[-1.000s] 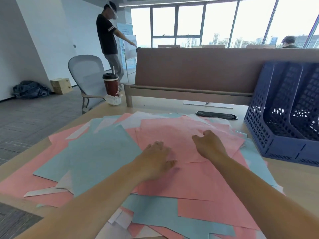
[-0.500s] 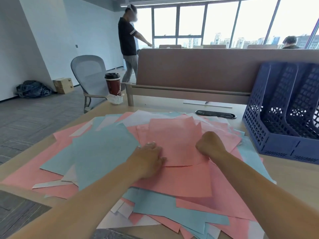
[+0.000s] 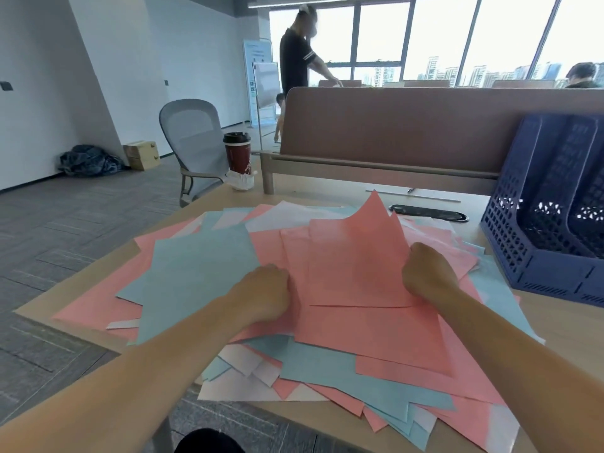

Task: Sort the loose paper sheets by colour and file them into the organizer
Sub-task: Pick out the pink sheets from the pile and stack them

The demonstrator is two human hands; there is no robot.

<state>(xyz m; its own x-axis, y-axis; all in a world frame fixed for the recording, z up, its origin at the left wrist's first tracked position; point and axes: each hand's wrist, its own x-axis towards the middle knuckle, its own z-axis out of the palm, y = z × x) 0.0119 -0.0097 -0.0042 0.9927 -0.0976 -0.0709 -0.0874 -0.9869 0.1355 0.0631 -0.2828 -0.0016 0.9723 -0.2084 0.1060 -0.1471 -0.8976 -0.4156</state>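
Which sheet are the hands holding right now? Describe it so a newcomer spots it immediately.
Start at the paper pile left of the blue organizer. On top of it, between the left hand and right hand, is a pink sheet. Unlike its flat neighbours, its far corner stands up in a peak.

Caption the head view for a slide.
Left hand and right hand grip raised pink sheets on the mixed pile; blue organizer at right.

One left hand [image 3: 261, 295]; one right hand [image 3: 428, 276]; one organizer [image 3: 536, 223]; one cup [image 3: 237, 155]; one chair [image 3: 192, 135]; paper sheets [image 3: 353, 273] uncountable.
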